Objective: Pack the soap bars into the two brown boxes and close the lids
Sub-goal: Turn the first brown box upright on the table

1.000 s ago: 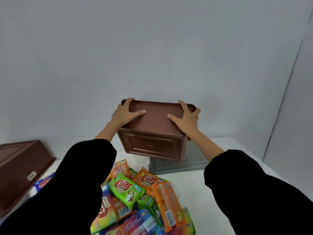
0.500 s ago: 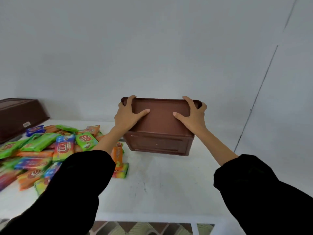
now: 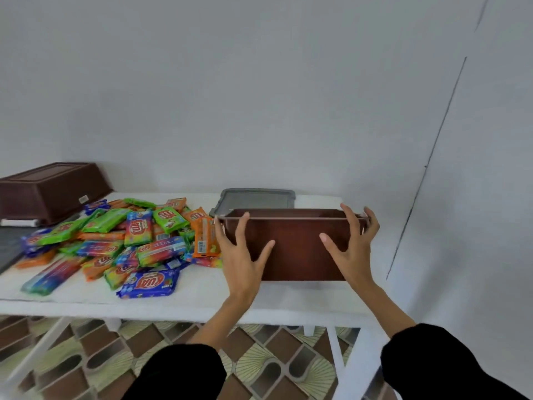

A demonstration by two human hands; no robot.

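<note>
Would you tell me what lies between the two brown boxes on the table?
In the head view, a loose pile of wrapped soap bars lies there.

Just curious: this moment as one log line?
brown box upright on table | left hand, right hand touching its walls | soap bars piled beside it

The person wears a plain black top. The left sleeve (image 3: 178,373) and right sleeve (image 3: 441,368) are loose and end partway along the forearms. The left hand (image 3: 245,264) and right hand (image 3: 350,255) are bare.
</note>
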